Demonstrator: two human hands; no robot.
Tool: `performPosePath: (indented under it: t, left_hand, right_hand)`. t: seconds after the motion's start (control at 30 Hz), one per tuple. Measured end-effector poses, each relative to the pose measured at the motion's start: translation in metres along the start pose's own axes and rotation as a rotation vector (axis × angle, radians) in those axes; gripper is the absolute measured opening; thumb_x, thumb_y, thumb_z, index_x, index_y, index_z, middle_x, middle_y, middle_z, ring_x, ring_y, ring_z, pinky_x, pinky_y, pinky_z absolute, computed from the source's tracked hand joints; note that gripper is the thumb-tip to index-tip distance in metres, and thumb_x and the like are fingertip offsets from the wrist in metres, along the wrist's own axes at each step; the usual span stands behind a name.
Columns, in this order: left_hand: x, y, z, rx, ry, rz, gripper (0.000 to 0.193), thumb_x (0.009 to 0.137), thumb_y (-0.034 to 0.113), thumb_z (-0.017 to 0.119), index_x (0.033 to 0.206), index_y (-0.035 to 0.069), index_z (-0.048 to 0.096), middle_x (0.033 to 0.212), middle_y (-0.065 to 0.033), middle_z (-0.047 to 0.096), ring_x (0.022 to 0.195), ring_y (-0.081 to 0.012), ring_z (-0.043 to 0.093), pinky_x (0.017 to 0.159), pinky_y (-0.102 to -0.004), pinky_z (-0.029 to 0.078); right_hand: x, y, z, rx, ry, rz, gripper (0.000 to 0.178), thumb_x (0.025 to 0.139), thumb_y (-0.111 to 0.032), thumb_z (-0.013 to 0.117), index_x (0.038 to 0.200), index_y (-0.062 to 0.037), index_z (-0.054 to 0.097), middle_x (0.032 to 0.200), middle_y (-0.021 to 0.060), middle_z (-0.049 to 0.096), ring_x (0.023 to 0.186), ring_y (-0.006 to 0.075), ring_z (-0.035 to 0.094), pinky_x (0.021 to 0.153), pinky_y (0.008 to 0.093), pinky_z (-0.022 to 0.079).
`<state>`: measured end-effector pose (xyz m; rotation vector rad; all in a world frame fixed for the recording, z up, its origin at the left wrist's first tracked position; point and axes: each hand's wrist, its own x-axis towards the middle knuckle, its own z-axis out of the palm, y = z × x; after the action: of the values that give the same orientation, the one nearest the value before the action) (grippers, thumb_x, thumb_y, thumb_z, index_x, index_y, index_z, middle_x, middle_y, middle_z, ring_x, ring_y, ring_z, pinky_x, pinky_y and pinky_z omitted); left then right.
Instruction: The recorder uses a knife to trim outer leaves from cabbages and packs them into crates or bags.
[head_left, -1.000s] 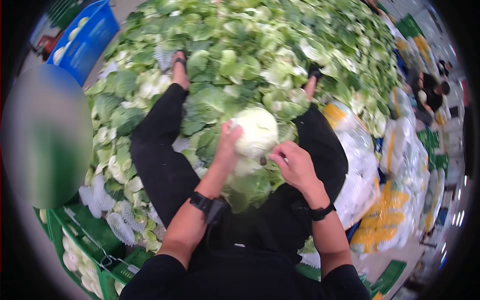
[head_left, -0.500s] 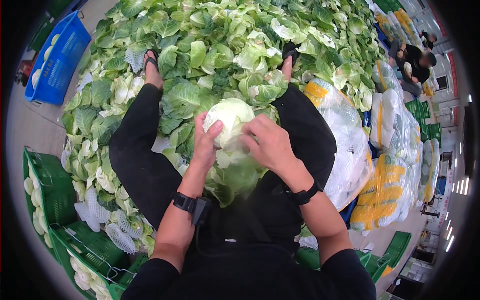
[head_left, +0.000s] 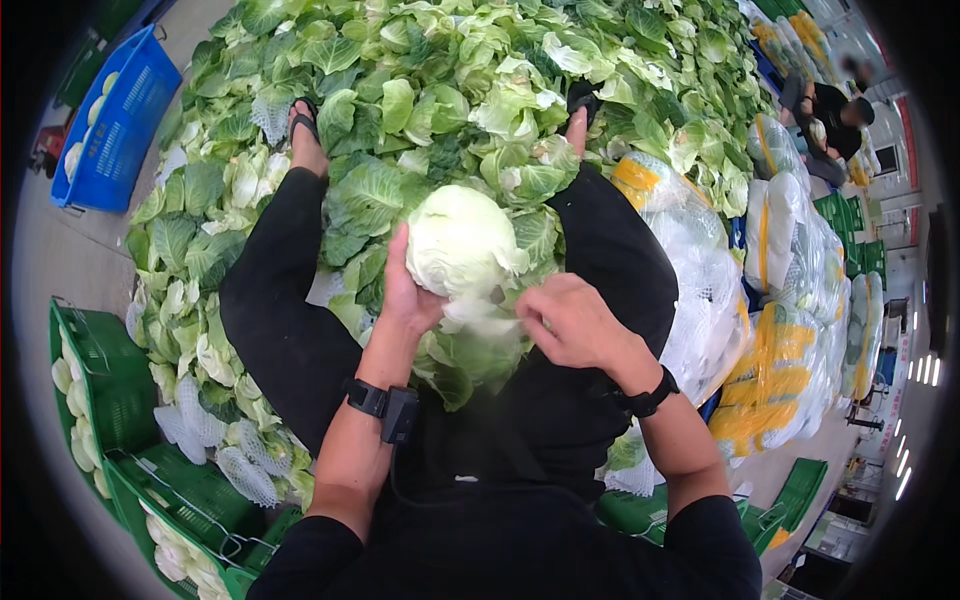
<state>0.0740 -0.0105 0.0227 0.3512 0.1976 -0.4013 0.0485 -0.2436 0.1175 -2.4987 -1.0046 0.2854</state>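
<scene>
Cabbage point(head_left: 460, 240): pale, trimmed-looking, held up between the knees, above the lap; more of its face shows than half a second ago.
Left hand point(head_left: 410, 290): cupped along the cabbage's left side and underside, thumb raised against it.
Right hand point(head_left: 572, 322): now off the cabbage, just beside its lower right; half a second ago the fingers lie against it. Fingers curl toward the thumb; cannot tell whether they pinch a scrap.
Weight: seems to rest on the left hand alone, leaving the right free of the cabbage.
Pale scrap point(head_left: 480, 314): blurred, below the cabbage; cannot tell if attached or loose.
Lap leaf point(head_left: 457, 368): green, below the scrap, blurred at its edge.
Leaf pile point(head_left: 440, 110): around both feet and beyond; no clear change.
Crates: blue crate point(head_left: 128, 135) upper left, green crate point(head_left: 112, 385) lower left, each containing pale heads.
</scene>
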Motion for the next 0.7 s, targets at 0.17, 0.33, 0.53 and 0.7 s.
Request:
performPosePath:
  t: [0.17,0.33,0.53,0.7]
  left_hand:
    - [-0.004,0.008,0.001,-0.026,-0.028,-0.101,0.075,0.101,0.063,0.038,0.148,0.004,0.043,0.143,-0.0177,0.055,0.127,-0.035,0.058,0.107,-0.0516,0.048]
    - [0.002,0.0,-0.012,0.087,-0.037,-0.025,0.078,0.099,0.065,0.042,0.15,0.005,0.041,0.148,-0.0175,0.051,0.132,-0.0341,0.054,0.11,-0.0528,0.044]
    - [0.002,0.005,-0.019,0.129,-0.019,-0.034,0.077,0.098,0.063,0.044,0.148,0.004,0.044,0.146,-0.0188,0.053,0.13,-0.0343,0.056,0.109,-0.0518,0.045]
    - [0.002,0.002,-0.015,-0.007,-0.005,-0.07,0.075,0.098,0.062,0.042,0.148,0.005,0.045,0.145,-0.0183,0.054,0.128,-0.0351,0.057,0.108,-0.0523,0.046]
  right_hand:
    - [0.02,-0.016,-0.003,0.128,0.511,0.083,0.045,0.077,-0.02,0.081,0.114,-0.0087,0.059,0.106,0.0119,0.059,0.096,0.0346,0.062,0.082,0.0444,0.052]
    - [0.036,-0.013,0.005,0.172,0.413,0.178,0.057,0.071,-0.028,0.088,0.115,-0.0093,0.056,0.109,0.0123,0.056,0.098,0.0345,0.062,0.079,0.0433,0.053]
    - [0.037,-0.013,0.005,-0.068,0.345,0.011,0.048,0.069,-0.031,0.086,0.101,-0.0098,0.056,0.095,0.0099,0.052,0.086,0.032,0.058,0.073,0.0413,0.05]
    - [0.032,-0.007,0.007,-0.114,0.226,-0.094,0.036,0.073,-0.03,0.082,0.091,-0.0099,0.058,0.095,0.0072,0.053,0.088,0.0272,0.057,0.073,0.0399,0.051]
